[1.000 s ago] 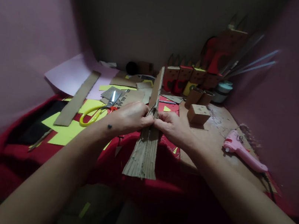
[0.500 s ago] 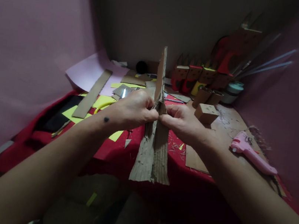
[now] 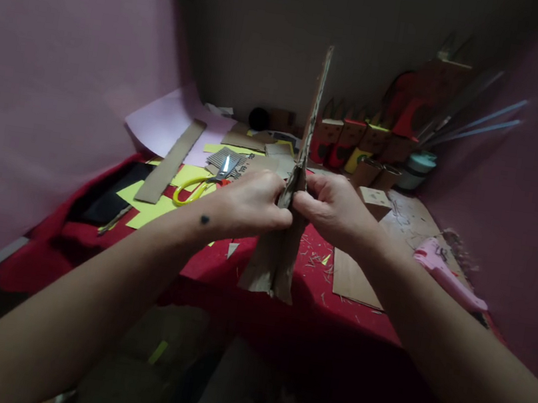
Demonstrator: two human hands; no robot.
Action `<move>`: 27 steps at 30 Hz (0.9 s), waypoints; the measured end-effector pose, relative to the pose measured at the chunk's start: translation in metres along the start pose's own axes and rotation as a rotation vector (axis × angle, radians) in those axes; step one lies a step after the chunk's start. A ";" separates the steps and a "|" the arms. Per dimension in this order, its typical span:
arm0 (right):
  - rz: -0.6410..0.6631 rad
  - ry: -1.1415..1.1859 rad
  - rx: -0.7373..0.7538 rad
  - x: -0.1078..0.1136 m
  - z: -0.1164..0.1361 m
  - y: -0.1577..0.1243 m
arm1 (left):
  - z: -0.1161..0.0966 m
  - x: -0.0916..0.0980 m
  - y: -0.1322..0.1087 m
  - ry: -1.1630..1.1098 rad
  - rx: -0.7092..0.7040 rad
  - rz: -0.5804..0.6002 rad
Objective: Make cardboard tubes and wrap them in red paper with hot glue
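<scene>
Head view shows cardboard [image 3: 283, 247] pinched between hands [image 3: 259, 201] [image 3: 336, 208].

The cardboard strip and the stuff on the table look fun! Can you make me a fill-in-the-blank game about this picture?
1. The left hand and the right hand grip a cardboard strip, over a cloth coloured ____.
2. The glue gun is coloured ____.
3. Of the two hands, the scissors lie nearer the ____ one.

Missing words: red; pink; left.
</scene>
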State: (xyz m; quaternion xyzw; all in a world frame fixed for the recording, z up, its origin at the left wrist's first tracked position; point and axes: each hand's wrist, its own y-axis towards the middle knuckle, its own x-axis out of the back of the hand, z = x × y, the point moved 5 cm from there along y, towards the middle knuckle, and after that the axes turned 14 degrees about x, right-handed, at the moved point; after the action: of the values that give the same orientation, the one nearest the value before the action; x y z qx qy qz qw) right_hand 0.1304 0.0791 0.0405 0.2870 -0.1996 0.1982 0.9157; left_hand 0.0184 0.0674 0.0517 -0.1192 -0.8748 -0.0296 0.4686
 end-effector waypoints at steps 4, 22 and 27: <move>-0.070 0.065 -0.077 -0.006 -0.014 0.000 | 0.004 -0.001 0.000 0.019 -0.013 -0.141; -0.083 0.334 -0.089 -0.017 -0.027 0.001 | 0.009 -0.006 -0.010 0.361 -0.136 -0.485; -0.080 0.283 -0.087 -0.016 -0.028 0.000 | 0.011 -0.010 -0.011 0.352 -0.165 -0.495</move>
State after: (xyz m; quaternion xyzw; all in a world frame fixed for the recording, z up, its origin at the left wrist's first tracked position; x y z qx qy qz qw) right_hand 0.1242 0.0917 0.0114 0.2238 -0.0655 0.1910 0.9535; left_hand 0.0118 0.0573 0.0377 0.0670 -0.7774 -0.2337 0.5801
